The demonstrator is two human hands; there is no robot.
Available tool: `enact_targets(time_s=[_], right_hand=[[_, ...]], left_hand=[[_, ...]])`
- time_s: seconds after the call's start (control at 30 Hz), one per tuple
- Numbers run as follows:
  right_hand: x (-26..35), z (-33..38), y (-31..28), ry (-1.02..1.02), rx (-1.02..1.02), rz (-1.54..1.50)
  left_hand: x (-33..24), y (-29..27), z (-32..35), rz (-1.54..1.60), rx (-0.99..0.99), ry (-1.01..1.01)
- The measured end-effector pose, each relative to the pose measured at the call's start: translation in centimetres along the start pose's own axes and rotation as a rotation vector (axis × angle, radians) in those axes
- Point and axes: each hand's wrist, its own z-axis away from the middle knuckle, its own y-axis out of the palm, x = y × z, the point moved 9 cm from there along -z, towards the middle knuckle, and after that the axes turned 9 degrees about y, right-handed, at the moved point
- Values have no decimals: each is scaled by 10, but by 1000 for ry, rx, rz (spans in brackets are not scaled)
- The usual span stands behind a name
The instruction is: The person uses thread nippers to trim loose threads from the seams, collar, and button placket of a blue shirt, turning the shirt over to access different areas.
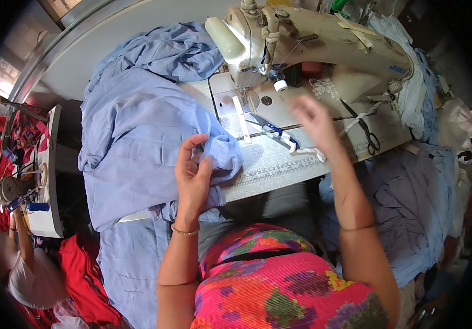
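My left hand (193, 171) is curled against a bunched edge of light-blue cloth (142, 123), thumb and fingertips closed on the fold. The cloth spreads over the left of the sewing table and hangs past its front edge. My right hand (314, 122) hangs above the table, right of the needle area, its fingers smeared by motion. Below and left of it lie blue-handled thread snips (273, 131) tied to a white cord (308, 152). A narrow white strip (242, 119) lies left of the snips. Behind them stands the cream sewing machine (323, 44).
Black scissors (368, 134) lie on the table's right side, near a pile of small white buttons (324, 88). More blue and grey cloth (406, 197) hangs at the right. At far left another person (35, 274) sits by a table (54, 181) with thread spools.
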Motion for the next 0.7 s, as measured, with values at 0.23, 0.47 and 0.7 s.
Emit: enact_targets(time_s=[0.23, 0.47, 0.7], right_hand=[[66, 48, 128, -141, 528, 147], [66, 47, 182, 6, 845, -574], [53, 37, 134, 321, 783, -1233]], left_hand=[[-36, -1, 17, -121, -1, 190], [-32, -26, 30, -353, 29, 113], [-85, -115, 35, -1528, -195, 383]])
